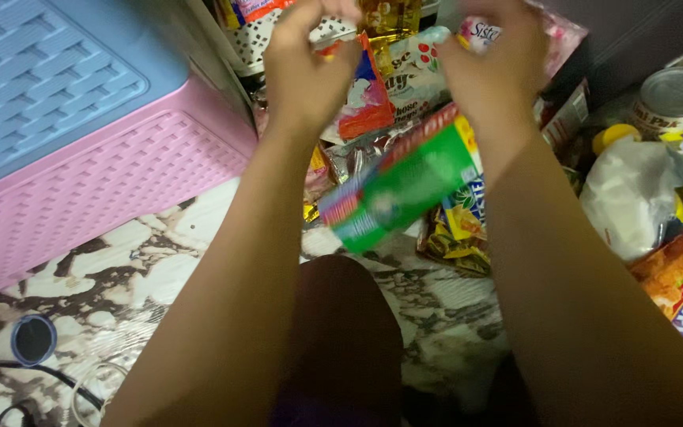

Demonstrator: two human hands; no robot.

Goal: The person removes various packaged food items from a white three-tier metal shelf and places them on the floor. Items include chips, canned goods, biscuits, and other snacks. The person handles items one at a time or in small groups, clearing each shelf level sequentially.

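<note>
Head view: I see the left hand [303, 75] and right hand [493, 67] both closed, pinching a red-and-blue plastic snack sachet [365, 99] above the heap, the blurry green-and-red carton [405, 186] lying below, sachet apparently unopened.

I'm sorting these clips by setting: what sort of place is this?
Probably a home floor used for sorting groceries: marble-patterned floor, stacked pink and blue plastic baskets, and a heap of snack packets beside a tin can.
</note>
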